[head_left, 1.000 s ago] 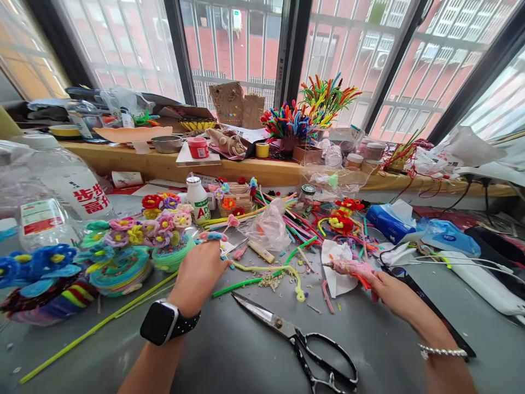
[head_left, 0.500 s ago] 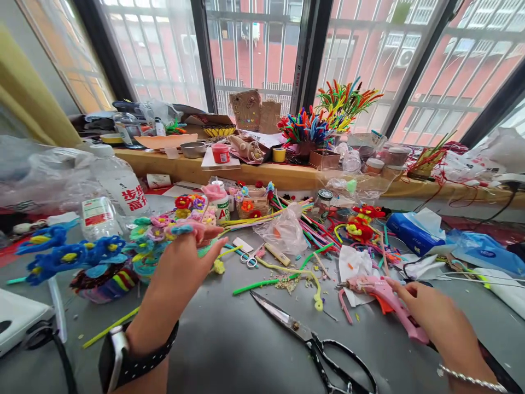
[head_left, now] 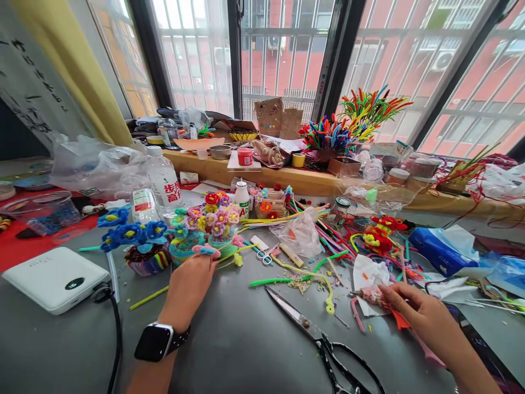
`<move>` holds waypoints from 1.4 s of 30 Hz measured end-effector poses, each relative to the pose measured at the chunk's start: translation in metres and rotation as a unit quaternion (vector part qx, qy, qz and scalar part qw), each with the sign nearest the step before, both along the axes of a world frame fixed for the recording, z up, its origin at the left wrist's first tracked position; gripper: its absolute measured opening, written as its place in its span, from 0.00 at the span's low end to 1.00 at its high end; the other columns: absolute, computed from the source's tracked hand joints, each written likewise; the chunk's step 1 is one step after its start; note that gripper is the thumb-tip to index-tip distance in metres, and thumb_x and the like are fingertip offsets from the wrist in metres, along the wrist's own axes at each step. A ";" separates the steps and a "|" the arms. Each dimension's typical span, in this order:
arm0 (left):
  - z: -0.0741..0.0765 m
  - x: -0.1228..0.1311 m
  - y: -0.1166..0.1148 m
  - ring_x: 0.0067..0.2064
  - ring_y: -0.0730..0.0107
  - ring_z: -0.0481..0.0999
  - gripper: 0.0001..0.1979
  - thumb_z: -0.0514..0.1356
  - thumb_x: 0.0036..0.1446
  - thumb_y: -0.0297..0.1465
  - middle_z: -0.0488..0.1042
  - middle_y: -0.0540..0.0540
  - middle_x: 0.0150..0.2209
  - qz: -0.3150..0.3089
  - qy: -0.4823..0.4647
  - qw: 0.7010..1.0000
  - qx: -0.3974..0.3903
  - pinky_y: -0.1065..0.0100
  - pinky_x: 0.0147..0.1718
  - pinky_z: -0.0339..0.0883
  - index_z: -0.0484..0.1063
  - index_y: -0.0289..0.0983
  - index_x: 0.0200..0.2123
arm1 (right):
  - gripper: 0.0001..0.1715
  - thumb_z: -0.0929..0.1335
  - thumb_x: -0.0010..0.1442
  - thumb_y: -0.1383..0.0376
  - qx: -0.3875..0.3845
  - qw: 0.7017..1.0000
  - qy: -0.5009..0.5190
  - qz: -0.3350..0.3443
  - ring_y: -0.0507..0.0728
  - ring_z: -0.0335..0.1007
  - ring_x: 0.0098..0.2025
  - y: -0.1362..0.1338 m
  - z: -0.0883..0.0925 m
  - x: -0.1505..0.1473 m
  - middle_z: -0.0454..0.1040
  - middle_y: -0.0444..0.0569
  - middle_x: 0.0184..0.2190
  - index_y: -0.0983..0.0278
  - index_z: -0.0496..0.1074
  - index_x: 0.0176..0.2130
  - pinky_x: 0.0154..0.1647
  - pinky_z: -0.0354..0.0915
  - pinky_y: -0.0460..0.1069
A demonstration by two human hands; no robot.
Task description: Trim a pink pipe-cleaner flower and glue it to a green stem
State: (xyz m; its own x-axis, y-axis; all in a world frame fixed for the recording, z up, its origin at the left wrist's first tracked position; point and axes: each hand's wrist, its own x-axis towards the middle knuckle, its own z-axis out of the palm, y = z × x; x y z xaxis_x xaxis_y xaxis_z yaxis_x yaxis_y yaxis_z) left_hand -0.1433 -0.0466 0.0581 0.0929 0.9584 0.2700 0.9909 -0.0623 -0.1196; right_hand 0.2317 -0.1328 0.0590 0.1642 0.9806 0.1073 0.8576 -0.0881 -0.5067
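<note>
My left hand [head_left: 192,284] is closed, its fingers partly hidden, around a pink and blue fuzzy piece [head_left: 206,251] that shows above the knuckles. Just beyond it stand fuzzy pipe-cleaner flowers [head_left: 219,221] in turquoise pots. My right hand [head_left: 418,312] has its fingers closed on the front part of a pink glue gun [head_left: 371,295], whose nozzle points left over a white tissue [head_left: 369,271]. Large black-handled scissors [head_left: 305,323] lie spread on the table between my hands.
A white power bank [head_left: 57,279] with a black cable is at the left, beside blue flowers [head_left: 133,232] in a striped pot. Pipe cleaners [head_left: 328,235], small scissors [head_left: 264,257] and a plastic bag [head_left: 301,232] clutter the middle. A dark phone [head_left: 479,334] lies by my right forearm.
The view has swung left. My left hand has turned and closed its fingers, lower beside the flower pots. My right hand has shifted forward along the glue gun toward its nozzle.
</note>
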 end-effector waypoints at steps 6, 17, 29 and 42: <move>-0.016 -0.001 0.009 0.31 0.59 0.74 0.14 0.45 0.54 0.27 0.74 0.38 0.29 -0.036 0.040 0.998 0.037 0.68 0.25 0.64 0.68 0.31 0.35 | 0.23 0.58 0.54 0.51 0.020 0.999 0.002 0.041 0.53 0.68 0.24 0.000 -0.001 -0.003 0.72 0.43 0.21 0.61 0.72 0.25 0.24 0.61 0.42; 0.022 -0.002 -0.018 0.24 0.66 0.72 0.14 0.45 0.56 0.33 0.73 0.46 0.24 -0.127 -0.032 0.979 0.157 0.70 0.22 0.60 0.68 0.34 0.31 | 0.24 0.59 0.55 0.51 0.240 0.969 -0.048 -0.024 0.56 0.68 0.30 0.003 -0.001 -0.023 0.71 0.50 0.33 0.63 0.70 0.40 0.32 0.63 0.50; 0.017 0.032 -0.041 0.32 0.68 0.73 0.06 0.51 0.53 0.33 0.74 0.48 0.30 -0.271 -0.281 0.920 -0.026 0.71 0.30 0.63 0.64 0.38 0.29 | 0.11 0.64 0.55 0.68 0.283 0.937 -0.044 0.200 0.57 0.62 0.37 0.025 0.028 -0.107 0.69 0.51 0.34 0.66 0.70 0.40 0.38 0.62 0.50; 0.035 0.057 -0.027 0.33 0.67 0.73 0.07 0.59 0.44 0.32 0.74 0.46 0.30 -0.268 -0.542 0.722 -0.335 0.67 0.36 0.65 0.64 0.36 0.26 | 0.08 0.63 0.56 0.67 0.199 0.939 -0.024 0.278 0.53 0.64 0.30 0.030 0.008 -0.105 0.69 0.48 0.27 0.65 0.70 0.29 0.29 0.61 0.47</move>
